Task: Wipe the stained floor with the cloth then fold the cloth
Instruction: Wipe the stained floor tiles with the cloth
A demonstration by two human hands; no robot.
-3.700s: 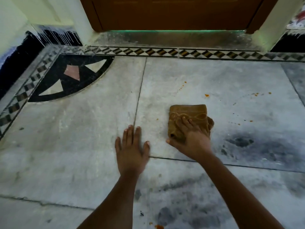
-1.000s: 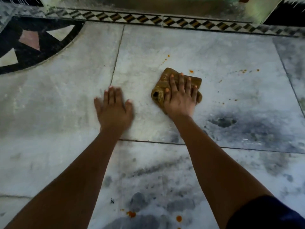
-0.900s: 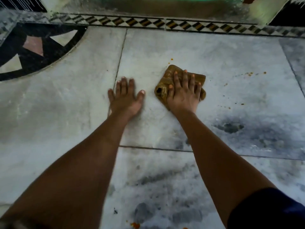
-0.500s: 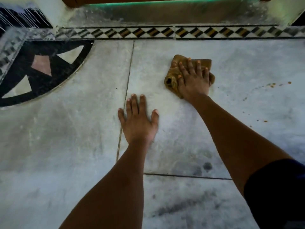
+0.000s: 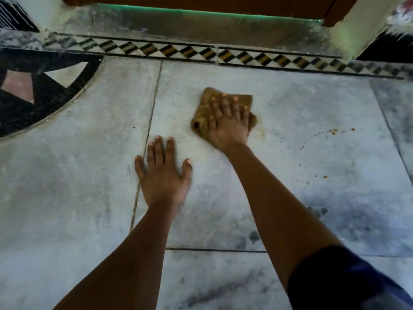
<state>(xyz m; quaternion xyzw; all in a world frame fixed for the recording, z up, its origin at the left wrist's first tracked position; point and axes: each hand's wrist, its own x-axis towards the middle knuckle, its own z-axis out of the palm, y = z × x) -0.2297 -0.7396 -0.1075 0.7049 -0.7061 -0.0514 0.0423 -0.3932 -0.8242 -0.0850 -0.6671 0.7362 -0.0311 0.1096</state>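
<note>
A bunched brown cloth lies on the grey marble floor. My right hand presses flat on top of it, fingers spread and pointing away from me. My left hand rests palm down on the bare floor, nearer to me and left of the cloth, holding nothing. Small orange stain specks dot the floor to the right of the cloth. A few more orange specks lie further right and nearer to me.
A checkered tile border runs across the far side, with a raised doorstep and a brown door behind it. A black inlaid quarter circle fills the far left corner. Dark smudges mark the floor at right.
My right hand has pushed the cloth away from me and to the left over the orange spots near it, which no longer show. My left hand has shifted along the floor, staying flat.
</note>
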